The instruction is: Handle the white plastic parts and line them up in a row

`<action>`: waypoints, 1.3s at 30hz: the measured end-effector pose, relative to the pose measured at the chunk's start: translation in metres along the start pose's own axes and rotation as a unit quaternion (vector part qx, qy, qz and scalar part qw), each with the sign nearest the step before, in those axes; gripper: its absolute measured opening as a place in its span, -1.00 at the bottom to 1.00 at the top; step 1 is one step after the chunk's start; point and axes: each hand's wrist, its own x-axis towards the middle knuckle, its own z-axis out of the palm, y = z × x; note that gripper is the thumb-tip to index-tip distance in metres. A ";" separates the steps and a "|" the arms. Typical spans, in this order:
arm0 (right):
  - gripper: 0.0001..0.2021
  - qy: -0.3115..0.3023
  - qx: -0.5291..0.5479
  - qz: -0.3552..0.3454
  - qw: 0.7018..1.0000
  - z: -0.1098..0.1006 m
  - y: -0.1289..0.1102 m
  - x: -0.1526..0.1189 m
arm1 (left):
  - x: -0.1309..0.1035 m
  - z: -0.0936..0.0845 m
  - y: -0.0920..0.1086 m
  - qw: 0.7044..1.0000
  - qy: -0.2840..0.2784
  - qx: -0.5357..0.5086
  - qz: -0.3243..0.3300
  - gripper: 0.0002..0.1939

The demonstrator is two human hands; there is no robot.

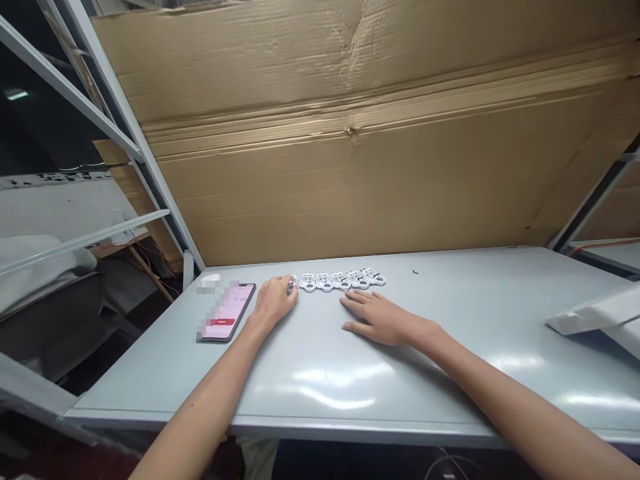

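Several small white ring-shaped pieces with dark and red marks [325,282] lie in a row on the grey table, those at the right end overlapping. At the row's left end my left hand [275,297] has its fingers closed around one more white piece [293,283], partly hidden by the fingertips. My right hand [376,318] rests palm down with fingers apart, just in front of the row's right part, and holds nothing.
A phone [231,312] with a pink lit screen lies left of my left hand, a small white object [211,279] behind it. Brown cardboard [380,180] stands along the table's back. A white object [595,312] sits at the right. A tiny black bit [415,272] lies near the back.
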 end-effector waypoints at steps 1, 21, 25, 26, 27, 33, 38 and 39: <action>-0.35 0.001 -0.001 -0.001 1.000 0.000 0.000 0.000 | 0.000 -0.002 0.001 1.000 0.004 0.003 -0.005 -0.76; -0.38 0.019 0.004 -0.014 1.000 0.002 0.003 0.000 | 0.001 -0.002 -0.018 0.996 -0.070 -0.034 0.052 -0.54; -0.39 0.018 0.014 -0.011 1.000 0.001 0.001 0.000 | -0.004 -0.011 -0.006 0.999 -0.027 -0.009 0.039 -0.50; -0.39 0.017 0.015 -0.011 1.000 0.000 0.001 0.000 | -0.006 -0.012 0.000 0.999 -0.010 -0.008 0.045 -0.48; -0.39 0.016 0.018 -0.011 1.000 -0.002 0.001 0.000 | -0.008 -0.013 0.005 0.998 0.006 -0.022 0.063 -0.44; -0.38 0.057 0.149 0.047 0.986 -0.023 0.001 -0.005 | -0.024 0.001 0.041 0.981 0.003 -0.096 0.167 -0.36; -0.67 0.157 0.151 0.056 0.974 -0.019 0.002 0.002 | -0.032 0.011 0.052 0.974 -0.019 -0.126 0.189 -0.25; -0.72 0.166 0.140 0.050 0.975 -0.015 0.002 0.005 | -0.032 0.009 0.051 0.973 -0.027 -0.124 0.191 -0.24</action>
